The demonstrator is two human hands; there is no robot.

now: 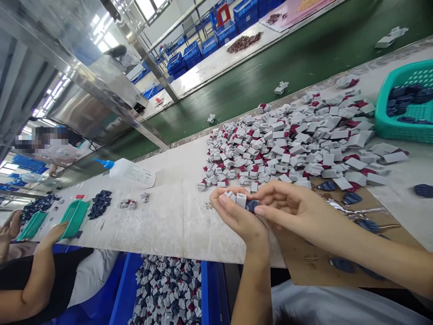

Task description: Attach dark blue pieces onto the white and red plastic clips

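My left hand (pixel 237 216) is curled around small grey plastic blocks (pixel 237 197) at the table's near edge. My right hand (pixel 291 207) meets it from the right, fingers pinched on a dark blue piece (pixel 252 206) pressed against the grey blocks. Just behind both hands lies a big heap of grey and red blocks (pixel 294 140). Loose dark blue pieces (pixel 352 197) rest on a brown cardboard sheet (pixel 311 262) under my right forearm.
A teal basket (pixel 389 122) with blue pieces stands at the far right. A blue bin (pixel 125 293) of assembled parts sits below the table edge. A squeeze bottle (pixel 131 171) lies at the left. A co-worker's arm (pixel 40 271) reaches a green tray (pixel 74 216). A green conveyor belt (pixel 270 76) runs behind.
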